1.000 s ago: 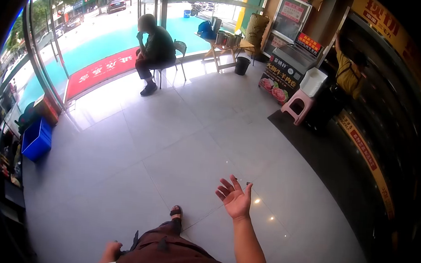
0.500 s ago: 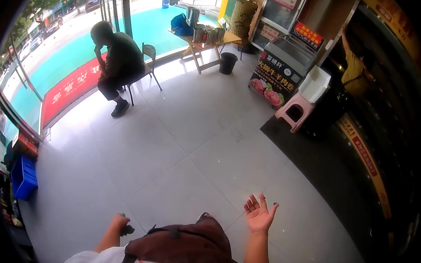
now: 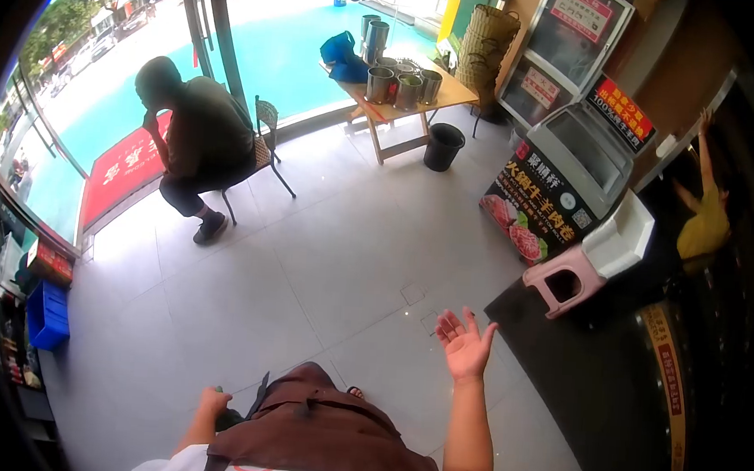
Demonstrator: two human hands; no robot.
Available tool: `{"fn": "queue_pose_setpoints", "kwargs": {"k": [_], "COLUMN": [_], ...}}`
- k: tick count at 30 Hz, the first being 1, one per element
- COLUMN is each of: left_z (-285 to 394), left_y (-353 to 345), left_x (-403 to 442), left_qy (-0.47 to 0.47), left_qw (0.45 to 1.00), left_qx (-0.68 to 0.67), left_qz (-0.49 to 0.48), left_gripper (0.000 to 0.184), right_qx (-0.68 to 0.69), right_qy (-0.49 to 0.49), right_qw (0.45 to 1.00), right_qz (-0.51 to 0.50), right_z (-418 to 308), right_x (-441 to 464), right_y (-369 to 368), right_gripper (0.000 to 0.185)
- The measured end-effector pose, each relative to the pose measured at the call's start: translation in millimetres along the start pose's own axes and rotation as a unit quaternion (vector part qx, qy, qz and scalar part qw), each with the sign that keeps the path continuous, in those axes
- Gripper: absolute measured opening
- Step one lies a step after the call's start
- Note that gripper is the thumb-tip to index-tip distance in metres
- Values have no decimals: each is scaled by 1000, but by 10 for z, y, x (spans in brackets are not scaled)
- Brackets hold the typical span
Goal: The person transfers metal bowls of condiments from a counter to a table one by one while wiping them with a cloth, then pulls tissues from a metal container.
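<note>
My right hand (image 3: 465,349) is held out over the tiled floor, palm up, fingers apart, with nothing in its palm. At the lower left, my left hand (image 3: 211,404) hangs beside my brown apron (image 3: 322,431). Its fingers are closed around a small dark thing (image 3: 228,418), too small and partly hidden to name. Neither hand touches the furniture. The pink stool (image 3: 566,283) is nearest to my right hand, some way beyond it.
A person (image 3: 198,130) sits on a chair by the glass doors. Metal pots (image 3: 407,92) stand on a wooden table (image 3: 451,86) near a black bin (image 3: 444,146). A chest freezer (image 3: 562,173) is right; a blue crate (image 3: 47,315) left. Another person (image 3: 704,223) reaches up at far right.
I have moved forward, so the table, freezer, stool and seated person look larger and nearer. My right hand is raised slightly higher, still spread. The left hand stays closed at my side.
</note>
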State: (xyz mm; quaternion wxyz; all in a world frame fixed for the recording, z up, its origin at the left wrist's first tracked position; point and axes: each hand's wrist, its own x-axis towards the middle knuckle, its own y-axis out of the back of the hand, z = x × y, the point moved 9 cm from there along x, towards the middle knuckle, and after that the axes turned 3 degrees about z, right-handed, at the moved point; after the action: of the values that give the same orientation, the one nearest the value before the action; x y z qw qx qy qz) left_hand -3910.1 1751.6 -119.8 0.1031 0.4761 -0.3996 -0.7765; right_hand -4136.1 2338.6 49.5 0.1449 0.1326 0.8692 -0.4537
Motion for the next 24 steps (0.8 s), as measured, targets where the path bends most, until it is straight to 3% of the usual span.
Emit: {"fn": "queue_pose_setpoints", "kwargs": {"k": [2,3,4,5,6,7,8,11,18,21,24], "left_z": [105,109,477,515,373,259,533,1685,5075,5535,5699], "left_y": [-77,-409,-528,-639,-530,-382,-279,-82,1456,1537,1403], "left_x": [107,502,527,740,1038,1210,1369,1965,2320,2779,2849], "left_qy": [63,-92,-281,-219,-11,165,189,100,-5,-9,77], "left_qw": [992,980,876,852,953,983,981,994,984,967,952], "left_qx": [-101,165,384,457,286,80,33,40,-150,-217,-247], "left_qz": [42,-59,-78,-129,-96,21,39,-3,100,133,164], "left_gripper": [32,31,30,30,30,31,30,29,28,25,23], "right_qx": [-17,-29,-38,-35,-46,-57,-51,-80,-104,-136,-170], "right_qy": [-17,-16,-15,-17,-10,-1,-12,-30,-9,-9,-26], "right_qw": [999,998,995,995,994,992,995,992,990,986,982], "right_qz": [-27,-59,-90,-86,-101,-115,-86,-97,-99,-96,-83], "right_z": [-90,-145,-174,-171,-210,-263,-270,-340,-868,-1020,-1051], "right_x": [1007,1561,1885,2251,2554,2851,3144,4019,6027,7050,8231], "right_y": [-392,-704,-978,-1116,-1320,-1492,-1599,-1966,-2725,-2823,-2789], "right_gripper": [78,78,79,79,79,79,79,82,79,79,79]}}
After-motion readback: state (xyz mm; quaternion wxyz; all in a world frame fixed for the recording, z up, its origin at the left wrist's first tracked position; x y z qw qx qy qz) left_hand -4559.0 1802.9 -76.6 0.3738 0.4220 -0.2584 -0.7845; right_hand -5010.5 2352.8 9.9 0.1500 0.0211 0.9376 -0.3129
